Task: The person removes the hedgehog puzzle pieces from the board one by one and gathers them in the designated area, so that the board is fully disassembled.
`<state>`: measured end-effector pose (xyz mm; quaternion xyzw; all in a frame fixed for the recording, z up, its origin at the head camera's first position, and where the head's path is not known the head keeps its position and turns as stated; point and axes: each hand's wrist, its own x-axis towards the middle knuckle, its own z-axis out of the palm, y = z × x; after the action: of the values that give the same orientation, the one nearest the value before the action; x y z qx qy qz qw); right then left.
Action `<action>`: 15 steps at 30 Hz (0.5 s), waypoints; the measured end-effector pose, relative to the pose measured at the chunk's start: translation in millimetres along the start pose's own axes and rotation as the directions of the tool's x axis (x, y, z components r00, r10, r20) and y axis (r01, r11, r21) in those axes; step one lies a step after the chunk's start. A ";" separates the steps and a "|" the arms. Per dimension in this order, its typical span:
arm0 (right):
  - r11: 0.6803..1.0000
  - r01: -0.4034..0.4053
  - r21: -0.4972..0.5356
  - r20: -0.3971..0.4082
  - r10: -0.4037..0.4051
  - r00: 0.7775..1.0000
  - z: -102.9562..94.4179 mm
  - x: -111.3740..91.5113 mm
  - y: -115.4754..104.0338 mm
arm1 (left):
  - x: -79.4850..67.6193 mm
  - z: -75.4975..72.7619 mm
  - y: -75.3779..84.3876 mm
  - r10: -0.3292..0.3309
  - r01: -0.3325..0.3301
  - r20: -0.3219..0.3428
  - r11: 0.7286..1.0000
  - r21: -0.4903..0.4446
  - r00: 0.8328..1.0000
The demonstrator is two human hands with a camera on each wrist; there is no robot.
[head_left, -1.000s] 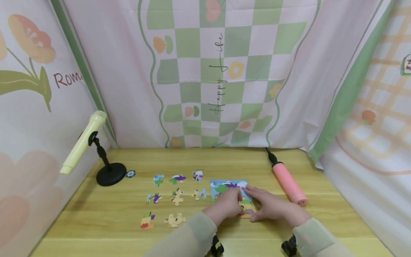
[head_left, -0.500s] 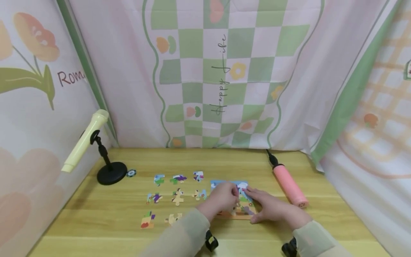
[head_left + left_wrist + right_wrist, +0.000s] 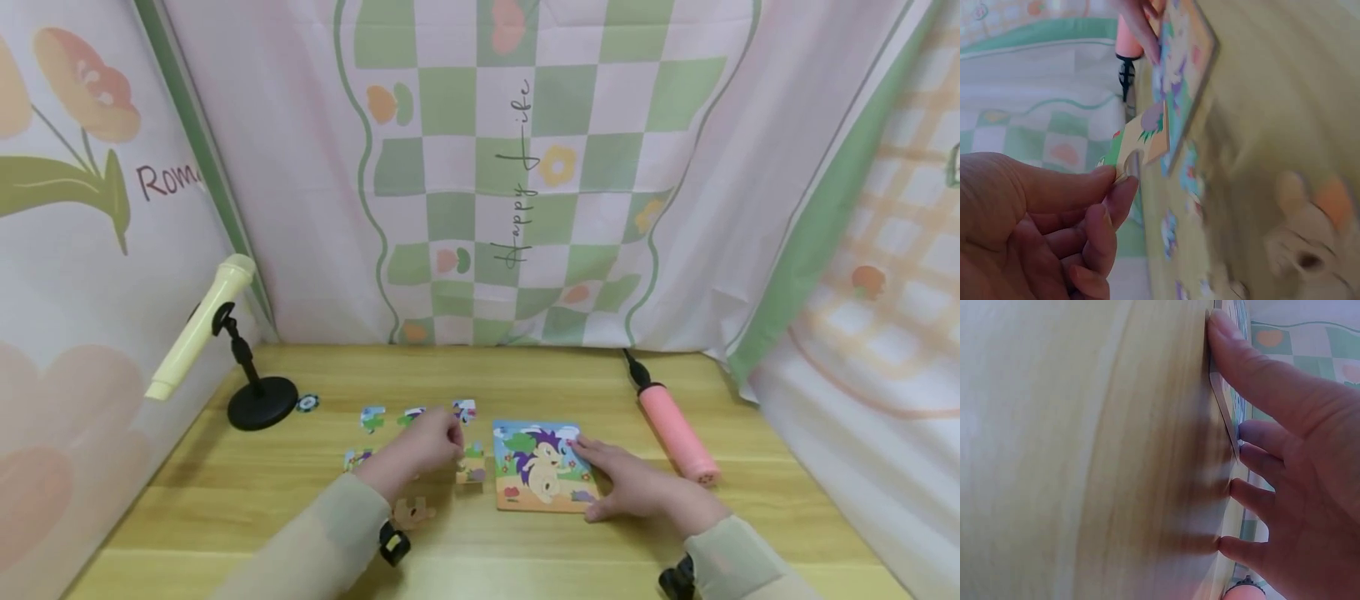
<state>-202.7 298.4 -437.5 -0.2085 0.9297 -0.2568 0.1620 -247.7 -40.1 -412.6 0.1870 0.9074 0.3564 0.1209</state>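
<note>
My left hand (image 3: pixel 416 446) pinches a jigsaw puzzle piece (image 3: pixel 471 473) between thumb and forefinger, just left of the puzzle board. In the left wrist view this piece (image 3: pixel 1144 134) shows a grey-purple shape with green leaves on tan. My right hand (image 3: pixel 630 477) rests along the board's right edge, fingers fairly straight, the thumb (image 3: pixel 1241 353) at its near corner. The square puzzle board (image 3: pixel 504 502) lies flat, with a purple-haired hedgehog picture on it. Loose pieces lie to its left, such as a tan one (image 3: pixel 411 512) and a blue-green one (image 3: pixel 371 418); my left arm hides some.
A cream microphone (image 3: pixel 198 329) on a black stand (image 3: pixel 262 404) is at the left, beside a small patterned disc (image 3: pixel 307 403). Toward the right lies a pink hand pump (image 3: pixel 677 435). Printed curtains (image 3: pixel 502 208) border the wooden table (image 3: pixel 570 558) at the back and sides.
My left hand has moved from over the board to its left, carrying a puzzle piece away and uncovering the hedgehog picture. My right hand has stayed at the board's right edge.
</note>
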 end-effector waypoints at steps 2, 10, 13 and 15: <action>1.000 -0.005 0.004 -0.002 0.005 1.000 -0.5 -0.6 -0.2 | -5.8 -1.0 -6.1 -0.010 0.011 0.017 1.000 -0.015 1.000; 1.000 -0.018 0.003 0.011 0.018 1.000 -1.7 0.2 -0.2 | -20.2 10.8 -15.0 -0.002 0.011 0.085 0.994 -0.104 0.996; 1.000 -0.020 0.006 0.016 0.020 1.000 -1.4 0.7 -0.8 | -19.0 16.9 -17.5 0.001 0.007 0.085 0.995 -0.099 0.996; 1.000 -0.022 0.007 0.017 0.022 1.000 -1.1 0.6 -1.5 | -17.0 20.7 -19.3 -0.015 0.023 0.082 0.995 -0.100 0.997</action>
<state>-203.2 297.4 -436.0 -0.1999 0.9296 -0.2566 0.1736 -230.0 -47.9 -439.3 0.1862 0.8844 0.3928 0.1702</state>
